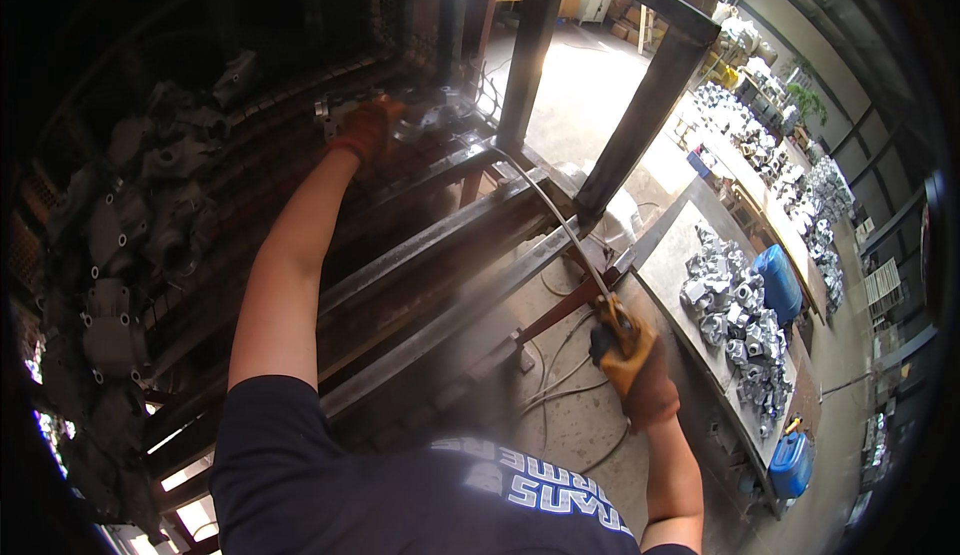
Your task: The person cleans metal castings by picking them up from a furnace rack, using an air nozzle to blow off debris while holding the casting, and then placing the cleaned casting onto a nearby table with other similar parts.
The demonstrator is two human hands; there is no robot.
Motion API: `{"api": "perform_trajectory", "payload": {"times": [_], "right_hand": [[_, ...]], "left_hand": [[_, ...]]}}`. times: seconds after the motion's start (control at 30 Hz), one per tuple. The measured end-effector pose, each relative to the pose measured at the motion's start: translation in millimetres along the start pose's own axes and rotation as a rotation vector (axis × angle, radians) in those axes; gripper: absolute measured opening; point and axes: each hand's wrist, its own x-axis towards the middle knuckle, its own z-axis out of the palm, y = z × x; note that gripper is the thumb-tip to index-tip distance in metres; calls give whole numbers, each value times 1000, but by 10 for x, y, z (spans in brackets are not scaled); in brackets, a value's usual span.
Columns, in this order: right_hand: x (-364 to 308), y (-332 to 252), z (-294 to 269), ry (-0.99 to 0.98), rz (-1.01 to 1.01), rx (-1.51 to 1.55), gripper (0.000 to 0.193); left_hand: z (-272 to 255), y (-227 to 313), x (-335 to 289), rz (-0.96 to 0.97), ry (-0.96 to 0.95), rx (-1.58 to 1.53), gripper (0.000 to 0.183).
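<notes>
My left hand (370,127), in an orange-red work glove, reaches into a dark metal rack and is against grey metal castings (435,115). Its fingers are blurred and dim, so I cannot tell whether they grip one. Lower on the right, my right hand (632,355) wears a yellow-and-brown glove with dark fingertips. It is closed around the near end of a long thin rod (560,217). The rod slants up and leftward across the rack's bars, curving at its far end near the castings.
More castings (120,225) are heaped in shadow at left. Steel bars (440,220) and upright posts (640,105) frame the rack. A metal-topped table (665,255) at right bears castings and a blue jug (778,283). Cables (548,395) lie on the floor.
</notes>
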Motion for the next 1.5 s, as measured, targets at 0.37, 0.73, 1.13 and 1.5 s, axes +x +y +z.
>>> {"api": "perform_trajectory", "payload": {"times": [0.37,0.73,1.13,1.5], "right_hand": [[-432,-224,-178,-6,188,57,20],[-62,-526,131,-214,34,444,24],[607,-903,749,-167,-282,-398,45],[819,-784,899,-193,-285,-386,40]], "left_hand": [[-403,-933,42,-152,503,-1485,64],[-1104,-971,-1301,-140,1238,-220,51],[-187,-200,-1809,-748,799,-728,58],[1079,-1421,-1463,-487,769,-1000,51]]}}
